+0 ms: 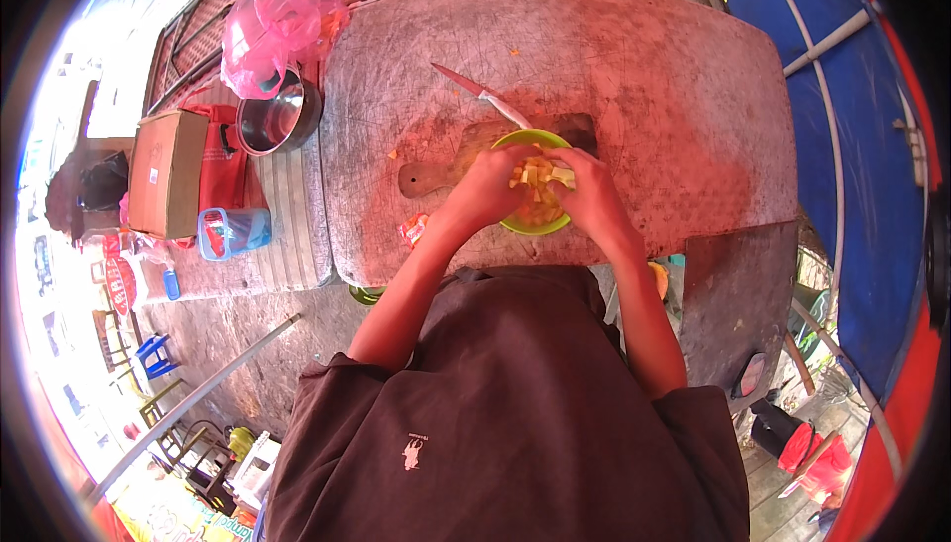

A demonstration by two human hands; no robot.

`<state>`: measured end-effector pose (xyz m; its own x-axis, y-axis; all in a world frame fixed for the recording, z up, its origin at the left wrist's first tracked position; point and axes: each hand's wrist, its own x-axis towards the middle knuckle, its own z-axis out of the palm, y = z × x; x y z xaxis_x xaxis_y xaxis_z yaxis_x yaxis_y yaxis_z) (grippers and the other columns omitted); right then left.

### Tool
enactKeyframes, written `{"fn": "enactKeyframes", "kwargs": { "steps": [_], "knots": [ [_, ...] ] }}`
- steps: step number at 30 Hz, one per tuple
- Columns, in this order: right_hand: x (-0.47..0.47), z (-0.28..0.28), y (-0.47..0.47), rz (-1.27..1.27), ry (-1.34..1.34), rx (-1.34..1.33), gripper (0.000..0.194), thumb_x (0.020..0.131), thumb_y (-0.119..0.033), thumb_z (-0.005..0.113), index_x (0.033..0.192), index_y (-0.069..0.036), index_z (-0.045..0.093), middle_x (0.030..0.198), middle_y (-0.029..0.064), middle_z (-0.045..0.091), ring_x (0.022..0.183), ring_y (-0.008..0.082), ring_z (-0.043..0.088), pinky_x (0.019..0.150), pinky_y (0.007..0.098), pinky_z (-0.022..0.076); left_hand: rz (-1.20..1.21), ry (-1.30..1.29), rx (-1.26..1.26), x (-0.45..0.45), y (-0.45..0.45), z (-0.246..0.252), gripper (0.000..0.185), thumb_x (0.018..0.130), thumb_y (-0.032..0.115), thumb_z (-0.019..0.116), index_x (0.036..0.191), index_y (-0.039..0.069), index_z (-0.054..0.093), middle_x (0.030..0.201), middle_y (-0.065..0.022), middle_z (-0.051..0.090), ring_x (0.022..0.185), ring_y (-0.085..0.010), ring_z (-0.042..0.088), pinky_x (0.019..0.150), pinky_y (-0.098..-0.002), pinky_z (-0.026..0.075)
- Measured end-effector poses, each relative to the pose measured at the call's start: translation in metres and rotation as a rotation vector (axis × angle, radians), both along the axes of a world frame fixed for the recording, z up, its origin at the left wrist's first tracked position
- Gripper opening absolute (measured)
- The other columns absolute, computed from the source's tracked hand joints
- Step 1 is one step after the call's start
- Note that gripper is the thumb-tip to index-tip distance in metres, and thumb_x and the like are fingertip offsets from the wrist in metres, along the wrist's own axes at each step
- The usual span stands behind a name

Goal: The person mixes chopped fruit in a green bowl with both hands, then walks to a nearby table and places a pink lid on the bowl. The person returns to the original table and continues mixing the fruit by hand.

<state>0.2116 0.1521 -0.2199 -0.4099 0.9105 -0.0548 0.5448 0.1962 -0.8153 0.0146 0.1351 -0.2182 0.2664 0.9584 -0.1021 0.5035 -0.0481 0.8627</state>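
A green bowl [535,228] holding yellow-orange cut pieces [536,189] stands partly over a wooden cutting board [475,142] near the table's front edge. My left hand [496,184] reaches over the bowl's left rim, its fingers among the pieces. From the right, my right hand [587,184] curves over the opposite rim, with a pale yellow piece [562,176] at its fingers. Whether either hand grips a piece cannot be told. Behind the bowl lies a knife [487,95], its handle towards the bowl and its blade pointing up-left. A small red-and-white packet [414,229] lies beside my left forearm.
The worn tabletop [691,118] bears small orange scraps. To the left are a metal pot [278,120], a pink plastic bag [278,29], a cardboard box [167,174] and a blue clear plastic container [235,233]. A blue tarpaulin [869,170] hangs at the right.
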Motion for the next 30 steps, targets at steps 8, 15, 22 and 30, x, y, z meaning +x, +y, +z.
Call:
{"fn": "enactKeyframes", "kwargs": {
  "steps": [8, 15, 22, 30],
  "knots": [
    [-0.015, -0.034, -0.014, 0.145, -0.387, 0.039, 0.080, 0.076, -0.001, 0.076, 0.148, -0.006, 0.041, 0.148, 0.0239, 0.042, 0.129, 0.0442, 0.051, 0.106, 0.0475, 0.0485, -0.060, 0.361, 0.206, 0.020, -0.017, -0.044, 0.072, 0.074, 0.007, 0.078, 0.140, 0.003, 0.050, 0.132, -0.0255, 0.056, 0.114, -0.0461, 0.061, 0.094, -0.0492, 0.054],
    [-0.017, -0.049, -0.001, 0.051, -0.327, 0.032, 0.063, 0.077, 0.006, 0.068, 0.137, -0.003, 0.052, 0.133, 0.0249, 0.053, 0.115, 0.0455, 0.059, 0.095, 0.0484, 0.0532, 0.023, 0.322, 0.110, 0.020, -0.004, -0.067, 0.053, 0.072, 0.012, 0.079, 0.120, 0.001, 0.059, 0.118, -0.0247, 0.061, 0.099, -0.0444, 0.066, 0.082, -0.0529, 0.056],
    [-0.015, -0.018, 0.008, -0.056, -0.054, 0.056, 0.038, 0.081, 0.005, 0.067, 0.119, -0.003, 0.068, 0.116, 0.0241, 0.068, 0.111, 0.0409, 0.065, 0.093, 0.0464, 0.0547, 0.037, 0.155, -0.036, 0.004, 0.004, -0.028, 0.052, 0.074, 0.008, 0.076, 0.125, 0.008, 0.067, 0.103, -0.0240, 0.072, 0.102, -0.0425, 0.068, 0.088, -0.0505, 0.056],
    [-0.005, 0.012, 0.003, 0.087, -0.158, 0.022, 0.051, 0.083, 0.000, 0.070, 0.133, -0.003, 0.058, 0.129, 0.0228, 0.062, 0.119, 0.0392, 0.062, 0.095, 0.0451, 0.0547, -0.024, 0.226, 0.022, 0.001, -0.003, 0.000, 0.057, 0.076, 0.008, 0.072, 0.132, 0.003, 0.059, 0.110, -0.0263, 0.069, 0.104, -0.0438, 0.067, 0.088, -0.0519, 0.056]
  ]
}}
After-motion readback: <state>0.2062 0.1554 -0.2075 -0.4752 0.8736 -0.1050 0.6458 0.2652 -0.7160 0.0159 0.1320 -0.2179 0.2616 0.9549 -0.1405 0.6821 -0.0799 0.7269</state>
